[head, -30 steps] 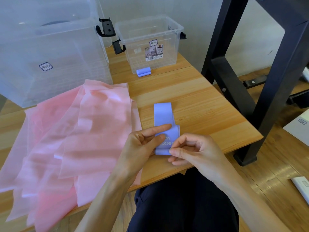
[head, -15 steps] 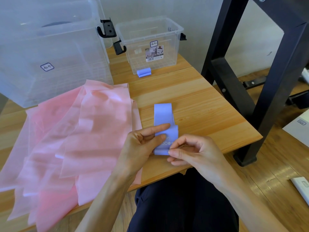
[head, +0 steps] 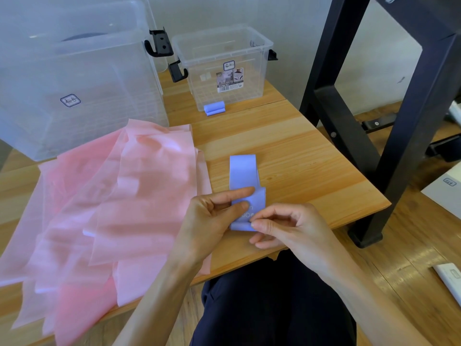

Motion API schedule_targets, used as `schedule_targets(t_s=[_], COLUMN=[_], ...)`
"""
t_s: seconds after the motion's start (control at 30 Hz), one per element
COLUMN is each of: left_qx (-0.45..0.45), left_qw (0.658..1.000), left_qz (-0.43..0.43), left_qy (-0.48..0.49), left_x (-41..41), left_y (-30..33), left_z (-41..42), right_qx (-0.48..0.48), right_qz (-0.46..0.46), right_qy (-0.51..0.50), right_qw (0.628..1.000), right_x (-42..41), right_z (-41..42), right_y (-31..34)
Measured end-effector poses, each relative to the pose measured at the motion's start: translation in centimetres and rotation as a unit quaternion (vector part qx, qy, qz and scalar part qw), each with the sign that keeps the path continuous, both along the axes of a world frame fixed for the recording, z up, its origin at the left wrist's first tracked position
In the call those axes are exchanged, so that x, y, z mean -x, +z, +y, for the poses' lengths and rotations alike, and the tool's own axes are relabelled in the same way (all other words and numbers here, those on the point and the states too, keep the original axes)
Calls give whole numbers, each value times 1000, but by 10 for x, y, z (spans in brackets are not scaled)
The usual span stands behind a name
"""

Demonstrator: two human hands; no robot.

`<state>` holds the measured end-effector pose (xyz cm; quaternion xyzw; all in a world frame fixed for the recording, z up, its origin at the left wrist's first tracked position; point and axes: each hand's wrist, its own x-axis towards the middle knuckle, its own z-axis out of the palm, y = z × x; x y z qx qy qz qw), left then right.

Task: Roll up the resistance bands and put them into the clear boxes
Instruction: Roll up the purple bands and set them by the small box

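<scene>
A flat lavender resistance band (head: 243, 172) lies on the wooden table (head: 294, 151) near its front edge, its near end folded over. My left hand (head: 214, 218) pinches that folded end between thumb and forefinger. My right hand (head: 282, 228) pinches the band's near edge with curled fingers. A rolled lavender band (head: 214, 108) sits inside the small clear box (head: 224, 68) at the back. A pile of wide pink bands (head: 112, 201) covers the table's left side.
A large clear box (head: 74, 78) with a black latch stands at the back left. A black metal frame (head: 389, 108) rises just right of the table. White items lie on the wooden floor at the right. My dark-clothed lap is below the table edge.
Hardly anything has moved. Both hands keep their pinch on the band's near end, with only slight finger shifts.
</scene>
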<state>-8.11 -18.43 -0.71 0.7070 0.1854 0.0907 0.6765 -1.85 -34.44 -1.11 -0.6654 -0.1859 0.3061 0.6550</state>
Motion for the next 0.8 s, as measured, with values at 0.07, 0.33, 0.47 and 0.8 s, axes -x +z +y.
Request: schedule_targets(t_s=[0.07,0.33,0.47,0.8], left_qx=[-4,-22,10,50], left_qw=[1000,1000,998,997], left_qz=[1,-6,-11,-2], left_qy=[0,-19,-63,-53], left_x=[1,5,10,9], left_y=[0,4,7,2], left_z=[-1,1,2,4], right_qx=[1,0,-5,-38], right_qz=[0,-15,-7,-26], right_qy=[-1,-14,-28,-40], right_qw=[1000,1000,1000,998], right_x=[1,3,2,4], right_z=[0,3,4,2], right_y=[0,0,2,-2])
